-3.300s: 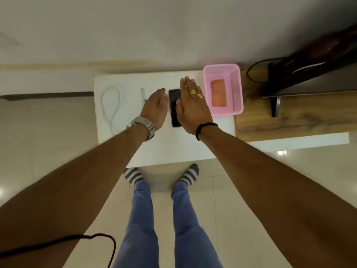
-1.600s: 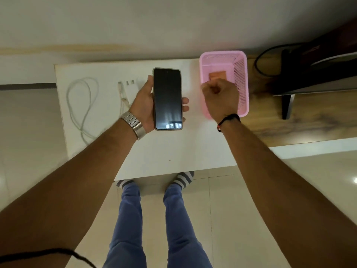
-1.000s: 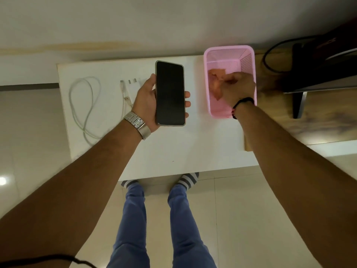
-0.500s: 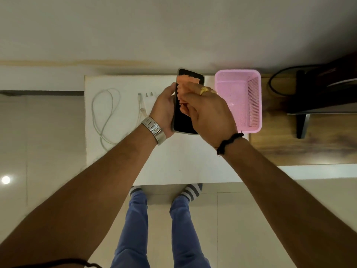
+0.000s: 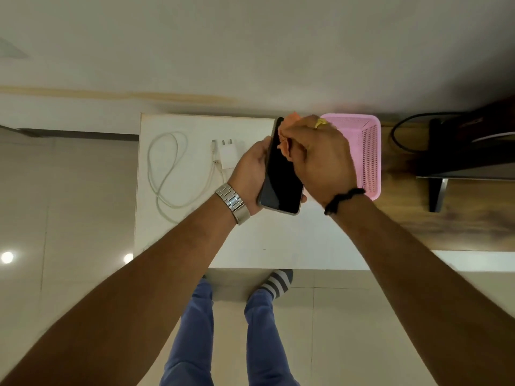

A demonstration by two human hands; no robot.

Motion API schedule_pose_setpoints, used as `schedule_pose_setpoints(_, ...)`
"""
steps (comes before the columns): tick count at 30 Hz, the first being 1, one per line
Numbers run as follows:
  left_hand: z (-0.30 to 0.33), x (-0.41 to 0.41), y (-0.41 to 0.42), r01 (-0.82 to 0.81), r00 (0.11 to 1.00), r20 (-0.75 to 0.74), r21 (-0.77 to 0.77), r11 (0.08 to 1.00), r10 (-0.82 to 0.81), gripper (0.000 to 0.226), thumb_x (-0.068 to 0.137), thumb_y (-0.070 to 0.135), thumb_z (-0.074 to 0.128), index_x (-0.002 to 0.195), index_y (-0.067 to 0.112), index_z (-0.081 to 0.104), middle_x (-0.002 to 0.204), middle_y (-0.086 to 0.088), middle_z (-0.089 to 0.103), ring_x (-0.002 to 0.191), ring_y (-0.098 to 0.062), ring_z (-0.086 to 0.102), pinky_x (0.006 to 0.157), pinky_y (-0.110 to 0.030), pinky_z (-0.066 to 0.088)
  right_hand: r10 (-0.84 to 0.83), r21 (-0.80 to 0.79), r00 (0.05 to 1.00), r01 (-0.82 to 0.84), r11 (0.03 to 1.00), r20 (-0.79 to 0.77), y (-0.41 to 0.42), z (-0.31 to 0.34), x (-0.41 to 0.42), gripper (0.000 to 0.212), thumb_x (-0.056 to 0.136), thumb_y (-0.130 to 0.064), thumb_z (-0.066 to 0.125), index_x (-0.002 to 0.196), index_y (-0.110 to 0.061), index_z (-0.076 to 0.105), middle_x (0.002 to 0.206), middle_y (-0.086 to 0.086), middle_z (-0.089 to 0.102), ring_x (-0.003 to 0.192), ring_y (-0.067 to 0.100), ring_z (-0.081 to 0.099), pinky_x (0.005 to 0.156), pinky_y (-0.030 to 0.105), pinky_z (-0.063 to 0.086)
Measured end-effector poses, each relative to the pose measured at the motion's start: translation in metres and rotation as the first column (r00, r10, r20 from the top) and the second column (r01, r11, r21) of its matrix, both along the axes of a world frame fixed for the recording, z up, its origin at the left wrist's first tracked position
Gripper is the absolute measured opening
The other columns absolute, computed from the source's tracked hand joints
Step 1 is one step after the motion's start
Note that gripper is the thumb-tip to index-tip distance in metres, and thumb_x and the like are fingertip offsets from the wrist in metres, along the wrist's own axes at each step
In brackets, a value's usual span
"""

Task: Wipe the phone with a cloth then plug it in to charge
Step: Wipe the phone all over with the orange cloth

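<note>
Left hand (image 5: 252, 174): yr left hand grips the phone (image 5: 281, 176) from underneath, thumb along its left edge, fingertip showing past the right edge. Metal watch (image 5: 232, 203) on that wrist.
Right hand (image 5: 320, 160): yr right hand is curled round an orange cloth (image 5: 287, 140), pressing it on the upper part of the screen. Gold ring on one finger, black band (image 5: 344, 200) on the wrist.
Phone: held above the worktop (image 5: 273, 240), screen up & dark, top end tilted away from you, twd the wall.
Cloth: bunched btwn yr right fingers & the glass; only a bit sticks out at the phone's top & along its upper screen.
Charger (image 5: 227, 156): white plug adapter lies on the worktop just left of yr left hand, pins pointing to the wall.
Cable (image 5: 167, 168): white, looped loosely on the worktop's left part, one end beside the adapter.
Basket (image 5: 367, 151): pink mesh, at the worktop's right end, partly behind yr right hand.
Far right: dark cable & a dark object on a wooden surface; can't tell what it is.
</note>
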State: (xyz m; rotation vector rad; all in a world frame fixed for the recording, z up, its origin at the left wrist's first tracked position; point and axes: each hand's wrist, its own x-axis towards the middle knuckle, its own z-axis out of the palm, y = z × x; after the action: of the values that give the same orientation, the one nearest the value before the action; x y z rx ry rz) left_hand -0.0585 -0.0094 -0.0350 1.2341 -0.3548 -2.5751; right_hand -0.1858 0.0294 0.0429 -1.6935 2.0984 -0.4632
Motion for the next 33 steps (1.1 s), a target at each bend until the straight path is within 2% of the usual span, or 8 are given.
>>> schedule_pose_setpoints(5, 0.0, 0.013, -0.011, -0.061, 0.997, 0.045, 0.022, 0.998, 0.06, 0.045, 0.099, 0.054, 0.046, 0.096, 0.018, 0.072, 0.093, -0.007, 0.074, 0.087, -0.026, 0.071, 0.075, -0.034, 0.059, 0.287, 0.059, 0.958, -0.286, 0.956, 0.001, 0.032, 0.011, 0.031, 0.023, 0.096, -0.012, 0.058, 0.113, -0.009, 0.073, 0.111, 0.013, 0.072, 0.099, 0.032, 0.067, 0.089, 0.042, 0.058)
schedule_pose_setpoints(10, 0.011, 0.004, 0.003, -0.011, 0.997, -0.072, -0.004, 1.0, 0.01, 0.049, 0.103, 0.048, 0.037, 0.103, 0.019, 0.077, 0.105, -0.012, 0.076, 0.088, -0.034, 0.074, 0.081, -0.052, 0.058, -0.052, -0.083, 0.998, 0.055, 0.995, 0.039, -0.005, 0.01, 0.0, 0.028, 0.096, -0.005, 0.053, 0.113, -0.011, 0.075, 0.116, 0.007, 0.071, 0.107, 0.023, 0.065, 0.097, 0.029, 0.051)
schedule_pose_setpoints(14, 0.014, 0.009, -0.01, -0.117, 0.992, -0.038, 0.026, 0.993, 0.118, 0.043, 0.103, 0.045, 0.043, 0.109, 0.017, 0.074, 0.102, -0.008, 0.075, 0.093, -0.026, 0.073, 0.084, -0.037, 0.057, 0.099, -0.068, 0.995, -0.097, 0.993, 0.028, 0.019, 0.013, 0.029, 0.021, 0.096, -0.011, 0.061, 0.112, -0.012, 0.074, 0.115, 0.006, 0.074, 0.101, 0.024, 0.069, 0.094, 0.017, 0.047)
schedule_pose_setpoints(17, 0.011, 0.015, -0.007, -0.088, 0.996, -0.013, 0.021, 0.996, 0.089, 0.043, 0.101, 0.049, 0.046, 0.102, 0.018, 0.076, 0.098, -0.006, 0.074, 0.09, -0.025, 0.072, 0.082, -0.036, 0.056, 0.249, -0.061, 0.969, -0.248, 0.967, 0.01, 0.032, 0.022, 0.035, 0.02, 0.09, -0.005, 0.068, 0.108, -0.006, 0.076, 0.108, 0.012, 0.076, 0.097, 0.031, 0.072, 0.091, 0.036, 0.059)
schedule_pose_setpoints(22, 0.018, 0.009, 0.0, -0.028, 0.994, -0.102, -0.004, 1.0, 0.027, 0.043, 0.102, 0.047, 0.039, 0.111, 0.018, 0.071, 0.109, -0.013, 0.072, 0.093, -0.035, 0.07, 0.085, -0.054, 0.055, -0.065, -0.135, 0.997, 0.071, 0.988, 0.048, -0.014, 0.02, 0.009, 0.026, 0.096, -0.008, 0.056, 0.109, -0.015, 0.077, 0.108, 0.005, 0.074, 0.101, 0.023, 0.067, 0.092, 0.03, 0.051)
schedule_pose_setpoints(25, 0.019, 0.013, -0.011, -0.119, 0.989, -0.085, 0.042, 0.992, 0.122, 0.037, 0.099, 0.042, 0.048, 0.104, 0.017, 0.073, 0.103, -0.01, 0.071, 0.093, -0.029, 0.07, 0.084, -0.041, 0.057, 0.043, -0.142, 0.998, -0.035, 0.989, 0.054, -0.001, 0.023, 0.034, 0.024, 0.093, -0.008, 0.055, 0.103, -0.014, 0.077, 0.105, 0.006, 0.075, 0.099, 0.024, 0.068, 0.088, 0.035, 0.054)
schedule_pose_setpoints(28, 0.015, 0.019, -0.007, -0.118, 0.989, -0.09, 0.037, 0.992, 0.121, 0.04, 0.097, 0.044, 0.049, 0.101, 0.015, 0.076, 0.106, -0.012, 0.072, 0.096, -0.03, 0.07, 0.09, -0.043, 0.054, 0.172, -0.133, 0.984, -0.164, 0.977, 0.047, 0.012, 0.028, 0.037, 0.024, 0.093, -0.008, 0.057, 0.106, -0.011, 0.077, 0.108, 0.007, 0.076, 0.101, 0.027, 0.07, 0.09, 0.038, 0.056)
schedule_pose_setpoints(33, 0.021, 0.017, 0.002, -0.022, 0.991, -0.135, 0.006, 1.0, 0.022, 0.05, 0.102, 0.046, 0.037, 0.102, 0.021, 0.08, 0.106, -0.012, 0.076, 0.09, -0.035, 0.074, 0.082, -0.053, 0.058, -0.09, -0.153, 0.994, 0.097, 0.983, 0.055, -0.026, 0.022, 0.008, 0.025, 0.096, -0.008, 0.059, 0.109, -0.016, 0.077, 0.11, 0.003, 0.075, 0.102, 0.021, 0.068, 0.093, 0.021, 0.048)
